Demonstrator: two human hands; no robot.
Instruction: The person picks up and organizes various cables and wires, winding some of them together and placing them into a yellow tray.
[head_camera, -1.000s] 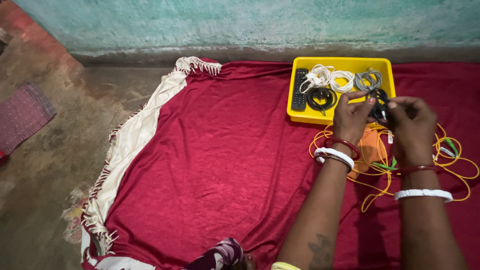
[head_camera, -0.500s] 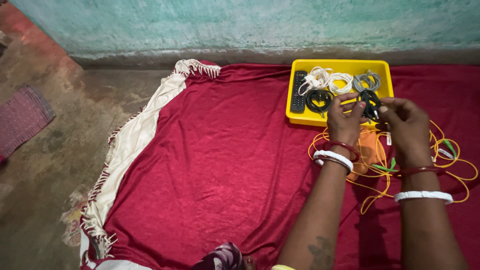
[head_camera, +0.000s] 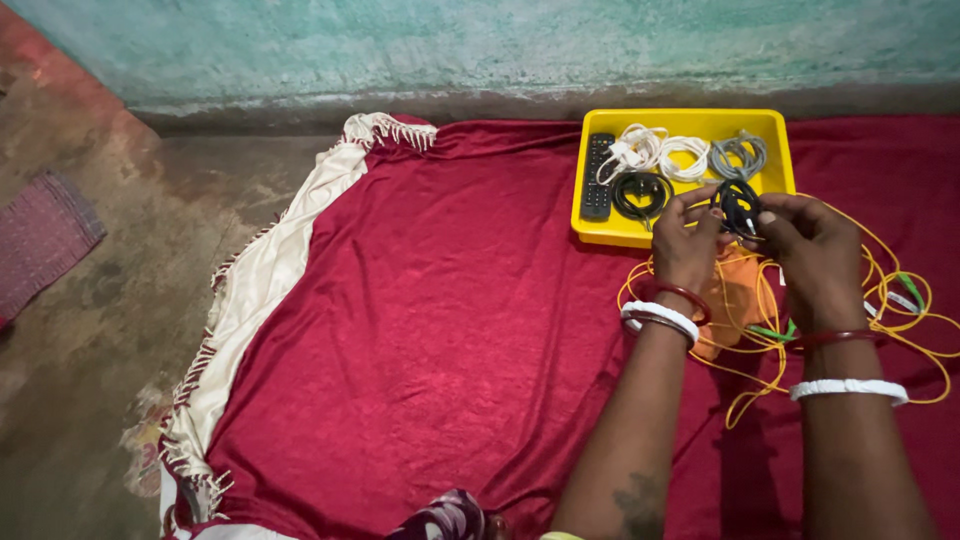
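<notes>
Both hands, left hand (head_camera: 688, 240) and right hand (head_camera: 812, 250), pinch a coiled black cable (head_camera: 739, 207) at upper right; a loose grip may unwind it over the yellow tray (head_camera: 680, 119).

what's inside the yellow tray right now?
The yellow tray holds a black remote, two white cable coils, a grey coil and a black coil. The hands cover its near right corner.

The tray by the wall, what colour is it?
Bright yellow; the tray shows best in the head view, with coiled cables and a black remote inside.
</notes>
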